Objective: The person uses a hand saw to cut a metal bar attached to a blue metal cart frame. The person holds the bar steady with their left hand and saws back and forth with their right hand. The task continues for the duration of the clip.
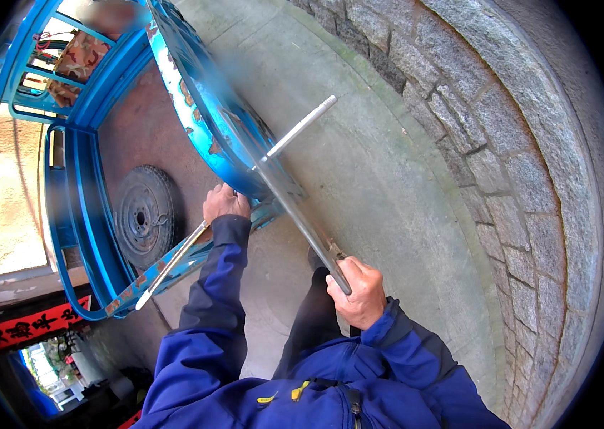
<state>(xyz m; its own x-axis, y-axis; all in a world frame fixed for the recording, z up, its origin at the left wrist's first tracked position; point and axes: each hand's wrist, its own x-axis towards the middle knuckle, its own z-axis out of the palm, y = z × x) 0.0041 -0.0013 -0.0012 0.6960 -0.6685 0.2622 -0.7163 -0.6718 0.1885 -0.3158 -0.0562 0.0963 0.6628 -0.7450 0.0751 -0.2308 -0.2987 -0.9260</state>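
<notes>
I am wearing a blue jacket (245, 404) with a near-black forearm panel (210, 297) on its left sleeve, yellow tabs (300, 390) and a dark zipper (354, 407), plus black trousers (310, 322). My left hand (225, 204) and right hand (359, 292) are showing bare.

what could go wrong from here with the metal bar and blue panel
The left hand is at the near end of the blue panel, so fingers might get pinched or scraped if the rust-patched panel shifts. The right hand grips the grey metal bar near one end, so it could twist or slip. If the wheel in the cart bed is loose, a jolt might slide it.
</notes>
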